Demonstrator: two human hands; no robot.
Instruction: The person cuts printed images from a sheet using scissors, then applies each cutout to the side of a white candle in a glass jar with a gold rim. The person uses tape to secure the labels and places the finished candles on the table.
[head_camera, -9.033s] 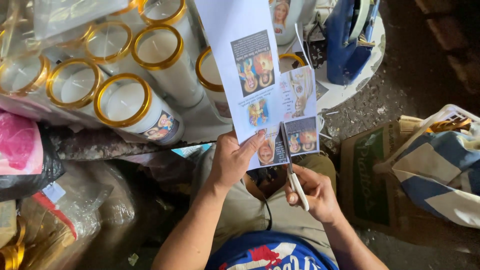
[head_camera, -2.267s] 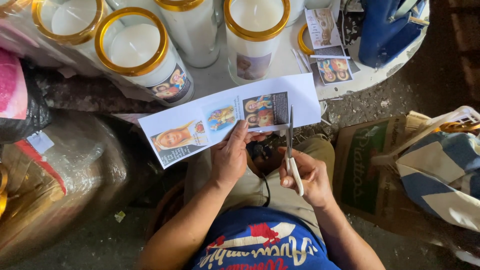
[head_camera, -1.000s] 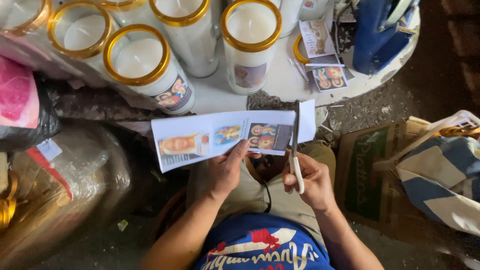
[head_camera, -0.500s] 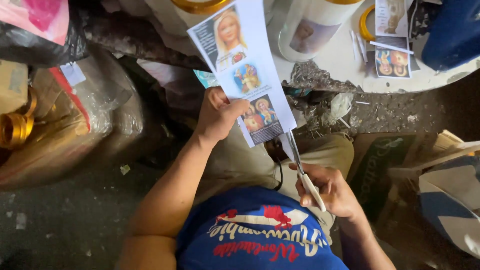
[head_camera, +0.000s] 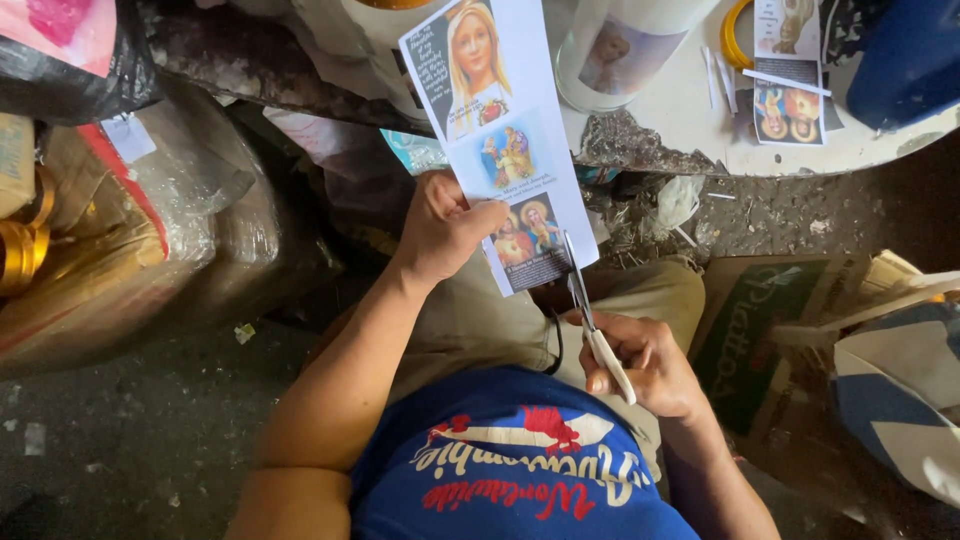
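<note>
- From where I watch, the step in hand looks like trimming: the narrow white paper strip printed with coloured devotional pictures (head_camera: 505, 140) is being cut with the small white-handled steel scissors (head_camera: 592, 318).
- The strip is held up in the air between the person's lap and the edge of the chipped white round table (head_camera: 690, 120), running from near the top of the view down to just above the knees; its lowest picture sits right by the blades.
- The left hand (head_camera: 440, 225) pinches the strip's left edge, thumb laid across the printed face and the other fingers curled behind it, the forearm rising from the lower left.
- The right hand (head_camera: 645, 365) is closed around the scissor handles, wrist bent inward, with the blades pointing up and touching the strip's lower right edge; I cannot tell whether the blades are parted or shut.
- I judge the next move calls for a steady line along the picture's border, with the left hand keeping the paper taut so it does not buckle.
- On the table lie cut picture pieces (head_camera: 788, 100) beside a tall white glass candle bearing a pale picture label (head_camera: 625, 50).
</note>
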